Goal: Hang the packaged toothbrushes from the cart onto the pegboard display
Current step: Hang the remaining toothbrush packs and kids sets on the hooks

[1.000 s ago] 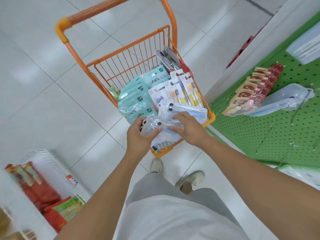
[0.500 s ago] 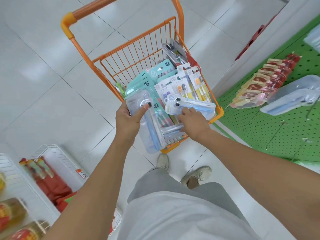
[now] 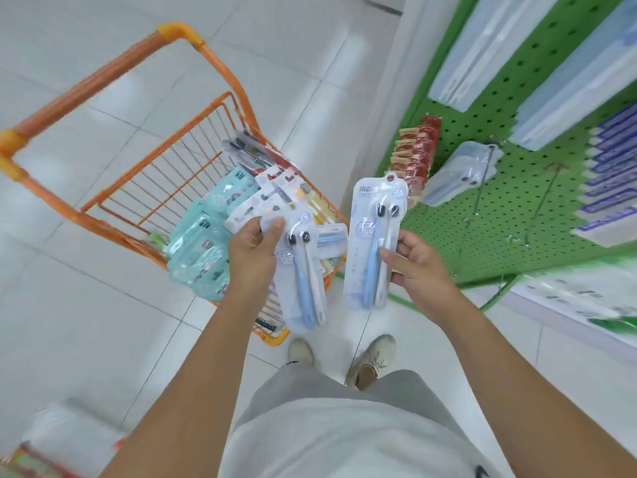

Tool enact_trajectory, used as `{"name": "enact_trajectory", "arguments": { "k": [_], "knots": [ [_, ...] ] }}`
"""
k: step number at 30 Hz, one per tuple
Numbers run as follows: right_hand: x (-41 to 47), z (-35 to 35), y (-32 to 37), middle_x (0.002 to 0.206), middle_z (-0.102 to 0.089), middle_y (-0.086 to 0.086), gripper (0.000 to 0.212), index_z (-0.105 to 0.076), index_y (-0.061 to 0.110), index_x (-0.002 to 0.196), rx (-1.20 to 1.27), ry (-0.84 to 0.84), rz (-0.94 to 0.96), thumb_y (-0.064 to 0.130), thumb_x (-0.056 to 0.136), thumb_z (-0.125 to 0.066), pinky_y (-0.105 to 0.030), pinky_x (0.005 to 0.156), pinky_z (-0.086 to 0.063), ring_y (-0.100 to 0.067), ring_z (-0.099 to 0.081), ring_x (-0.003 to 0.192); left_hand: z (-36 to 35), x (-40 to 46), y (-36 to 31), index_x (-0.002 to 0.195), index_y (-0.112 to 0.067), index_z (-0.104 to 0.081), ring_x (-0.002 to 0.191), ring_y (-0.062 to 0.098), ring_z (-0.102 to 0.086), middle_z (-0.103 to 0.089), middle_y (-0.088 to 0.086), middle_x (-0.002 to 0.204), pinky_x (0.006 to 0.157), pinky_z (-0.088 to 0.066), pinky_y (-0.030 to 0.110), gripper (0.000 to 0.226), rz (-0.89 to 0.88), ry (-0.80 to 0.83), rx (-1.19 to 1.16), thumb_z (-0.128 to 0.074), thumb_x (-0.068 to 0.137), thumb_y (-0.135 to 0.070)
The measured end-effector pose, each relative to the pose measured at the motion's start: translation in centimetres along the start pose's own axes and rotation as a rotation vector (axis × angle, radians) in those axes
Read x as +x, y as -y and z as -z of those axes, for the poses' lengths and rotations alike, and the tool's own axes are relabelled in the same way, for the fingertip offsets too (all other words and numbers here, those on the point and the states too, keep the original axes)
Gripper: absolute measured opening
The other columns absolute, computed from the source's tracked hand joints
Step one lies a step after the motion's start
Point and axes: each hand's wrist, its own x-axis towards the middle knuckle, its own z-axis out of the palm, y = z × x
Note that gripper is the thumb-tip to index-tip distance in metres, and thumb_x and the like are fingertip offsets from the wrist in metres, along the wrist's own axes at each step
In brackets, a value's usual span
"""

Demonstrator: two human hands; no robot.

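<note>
Holding one toothbrush pack each, both hands are curled; the left hand (image 3: 253,251) grips its pack (image 3: 303,281) above the cart (image 3: 103,215); the right hand (image 3: 417,262) pinches another pack (image 3: 370,243), upright, hang-hole uppermost, nearer the pegboard (image 3: 510,215), whose bare hook (image 3: 541,201) lies up and rightward.

Glossy clear plastic is covering the toothbrush pack (image 3: 374,243). Orange-coated wire is forming the cart (image 3: 144,188). Shiny tile floor (image 3: 86,322) is gleaming.

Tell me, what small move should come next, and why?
Probably carry the pack in the right hand toward the green pegboard and slip its top hole over a bare hook. The pack is upright, lifted clear of the cart, nearest the board.
</note>
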Motion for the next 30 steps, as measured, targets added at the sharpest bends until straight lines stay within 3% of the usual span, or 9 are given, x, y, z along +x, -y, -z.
{"name": "enact_trajectory", "arguments": {
  "k": [3,5,8,12,16,18,21,26,30],
  "knots": [
    [-1.2,2.8,0.9,0.104,-0.077,-0.002,0.021,-0.064,0.007,0.119,0.090,-0.149,0.000,0.011,0.098,-0.062,-0.033,0.078,-0.061,-0.016,-0.073,0.094,-6.0,0.1,0.4,0.091,-0.002,-0.067,0.078,0.015,-0.055,-0.064,0.007,0.083,0.073,-0.045,0.035,0.023,0.006,0.138,0.061,-0.067,0.094,-0.025],
    [-2.0,4.7,1.4,0.100,-0.078,0.000,0.014,-0.069,0.014,0.110,0.057,-0.224,0.032,0.013,0.097,-0.064,-0.031,0.078,-0.061,-0.014,-0.073,0.091,-9.1,0.0,0.2,0.090,-0.011,-0.072,0.077,0.016,-0.059,-0.069,0.005,0.084,0.072,-0.047,0.034,0.013,0.004,0.216,0.082,-0.065,0.096,-0.020],
    [-2.7,7.5,0.9,0.096,-0.075,-0.013,0.007,-0.070,0.016,0.093,0.001,-0.338,0.066,0.022,0.096,-0.068,-0.038,0.083,-0.058,-0.019,-0.068,0.085,-12.7,-0.9,-0.2,0.095,-0.012,-0.073,0.077,0.017,-0.060,-0.070,0.006,0.087,0.072,-0.048,0.033,0.011,-0.007,0.292,0.121,-0.064,0.097,-0.018],
    [-1.6,10.8,-2.3,0.107,-0.053,-0.041,0.070,-0.050,-0.008,0.097,-0.030,-0.436,0.021,0.056,0.078,-0.070,-0.050,0.078,-0.053,-0.034,-0.054,0.072,-15.4,-2.0,-0.2,0.092,-0.016,-0.073,0.076,0.016,-0.060,-0.070,0.003,0.085,0.073,-0.048,0.033,0.011,0.012,0.297,0.167,-0.064,0.098,-0.018],
    [-0.4,11.8,-4.8,0.084,-0.053,-0.035,0.074,-0.043,-0.005,0.087,0.005,-0.390,-0.044,0.061,0.073,-0.073,-0.040,0.071,-0.040,-0.020,-0.047,0.078,-16.5,-2.7,0.5,0.088,-0.021,-0.074,0.077,0.023,-0.054,-0.066,0.008,0.083,0.072,-0.044,0.039,0.011,0.073,0.305,0.193,-0.069,0.093,-0.029],
    [0.2,11.7,-5.4,0.079,-0.053,-0.020,0.071,-0.044,0.000,0.082,0.027,-0.344,-0.040,0.062,0.072,-0.076,-0.038,0.069,-0.036,-0.020,-0.045,0.077,-16.6,-3.0,1.0,0.089,-0.019,-0.074,0.078,0.023,-0.051,-0.062,0.011,0.085,0.073,-0.042,0.041,0.017,0.087,0.320,0.208,-0.069,0.089,-0.036],
    [0.4,11.7,-4.7,0.086,-0.058,-0.031,0.053,-0.055,-0.002,0.090,0.009,-0.349,-0.064,0.047,0.083,-0.074,-0.037,0.071,-0.039,-0.020,-0.048,0.078,-16.8,-3.0,1.5,0.088,-0.017,-0.074,0.078,0.022,-0.052,-0.063,0.010,0.084,0.074,-0.043,0.039,0.015,0.083,0.310,0.225,-0.069,0.090,-0.032],
    [0.5,11.9,-3.7,0.101,-0.072,-0.020,0.014,-0.069,0.009,0.095,-0.001,-0.328,-0.026,0.023,0.095,-0.068,-0.040,0.083,-0.052,-0.019,-0.063,0.085,-17.4,-3.0,1.9,0.088,-0.016,-0.073,0.079,0.022,-0.054,-0.064,0.011,0.086,0.075,-0.044,0.039,0.011,0.089,0.310,0.219,-0.068,0.095,-0.024],
    [1.3,12.6,-5.1,0.104,-0.059,-0.037,0.068,-0.055,-0.006,0.102,0.031,-0.322,-0.014,0.054,0.078,-0.075,-0.054,0.087,-0.052,-0.018,-0.049,0.085,-17.4,-2.8,2.5,0.093,-0.012,-0.073,0.080,0.022,-0.057,-0.067,0.012,0.087,0.077,-0.047,0.040,0.012,0.080,0.305,0.211,-0.067,0.095,-0.023]
  ]
}}
